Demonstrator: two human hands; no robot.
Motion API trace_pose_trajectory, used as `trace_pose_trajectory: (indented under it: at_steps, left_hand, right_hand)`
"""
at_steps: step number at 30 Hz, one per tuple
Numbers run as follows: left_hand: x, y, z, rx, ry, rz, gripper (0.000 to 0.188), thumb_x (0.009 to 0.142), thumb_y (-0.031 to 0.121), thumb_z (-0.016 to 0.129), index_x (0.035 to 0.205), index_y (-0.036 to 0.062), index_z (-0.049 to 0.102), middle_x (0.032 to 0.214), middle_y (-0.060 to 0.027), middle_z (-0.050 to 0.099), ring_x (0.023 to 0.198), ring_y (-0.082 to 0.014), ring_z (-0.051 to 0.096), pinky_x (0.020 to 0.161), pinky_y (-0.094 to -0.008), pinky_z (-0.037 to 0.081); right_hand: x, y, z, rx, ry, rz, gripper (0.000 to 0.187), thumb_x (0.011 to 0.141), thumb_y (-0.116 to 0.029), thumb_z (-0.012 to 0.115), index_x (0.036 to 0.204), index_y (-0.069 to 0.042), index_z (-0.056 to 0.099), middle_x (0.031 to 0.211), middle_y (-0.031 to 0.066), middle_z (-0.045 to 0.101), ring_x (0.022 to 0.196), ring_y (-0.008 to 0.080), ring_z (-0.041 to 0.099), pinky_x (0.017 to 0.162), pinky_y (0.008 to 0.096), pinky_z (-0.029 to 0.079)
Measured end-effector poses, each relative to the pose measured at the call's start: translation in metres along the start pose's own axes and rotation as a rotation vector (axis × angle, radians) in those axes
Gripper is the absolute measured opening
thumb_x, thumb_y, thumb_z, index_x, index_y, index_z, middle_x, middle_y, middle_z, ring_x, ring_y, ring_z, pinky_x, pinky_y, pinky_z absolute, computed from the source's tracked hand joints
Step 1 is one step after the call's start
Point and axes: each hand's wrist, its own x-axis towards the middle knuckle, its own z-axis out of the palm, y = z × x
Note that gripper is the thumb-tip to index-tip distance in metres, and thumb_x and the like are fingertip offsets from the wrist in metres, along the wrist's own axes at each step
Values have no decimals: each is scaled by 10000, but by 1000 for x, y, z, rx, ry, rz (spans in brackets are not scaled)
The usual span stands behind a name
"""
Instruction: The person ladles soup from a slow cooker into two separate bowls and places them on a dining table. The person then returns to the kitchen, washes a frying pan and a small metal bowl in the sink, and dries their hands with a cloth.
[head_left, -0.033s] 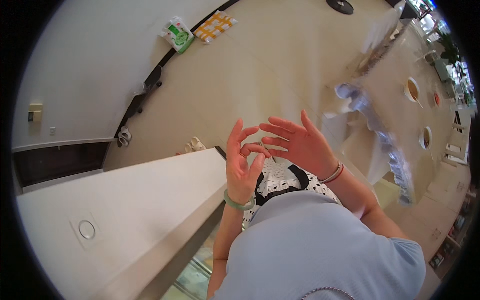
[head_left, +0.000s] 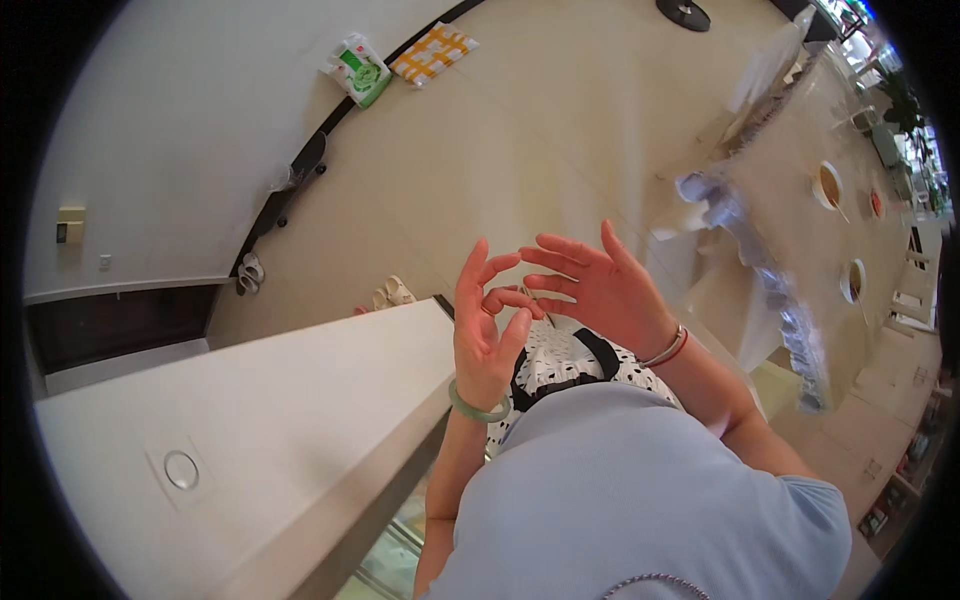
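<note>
My left hand [head_left: 488, 325] is raised in front of my body, its palm turned inward and some fingers bent. A ring is on one finger, and a pale green bangle [head_left: 478, 402] circles the wrist. Beside it, my right hand [head_left: 605, 285] has its palm showing and its fingers spread. A thin band [head_left: 668, 347] sits on the right wrist. The fingertips of the two hands come close together, and whether they touch I cannot tell. Nothing shows in either hand. Below them is a white skirt [head_left: 553, 352] with black spots, under my light blue top [head_left: 640, 480].
At my left is a white counter [head_left: 300, 400] with a round fitting [head_left: 181, 470]. To the right stands a covered table [head_left: 800, 230] with bowls [head_left: 827, 185] on it. Shoes [head_left: 398, 290], a green-white bag [head_left: 358, 70] and a yellow-checked packet [head_left: 433, 54] lie on the floor.
The view has shifted very slightly, so the counter and floor sit a little differently. Both hands keep the same pose.
</note>
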Motion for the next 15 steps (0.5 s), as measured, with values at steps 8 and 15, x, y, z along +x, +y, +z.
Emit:
trace_pose_trajectory:
  at_steps: [8, 15]
  left_hand:
    - [93, 18, -72, -361, -10, -187, 723, 873, -9, 461, 1530, 128, 190, 1346, -154, 449, 701, -70, 507, 850, -291, 463]
    - [175, 3, -114, -701, -66, -347, 756, 853, -11, 468, 1535, 156, 187, 1341, -101, 442, 708, -58, 477, 928, -327, 435]
  right_hand:
    - [100, -16, 40, 51, 20, -49, 655, 1006, -571, 281, 1384, -71, 473, 1421, 111, 476, 1232, 275, 510, 1036, 453, 400]
    - [172, -50, 48, 130, 40, -100, 650, 1005, -570, 278, 1384, -80, 475, 1460, 106, 431, 1315, 292, 431, 1077, 500, 356]
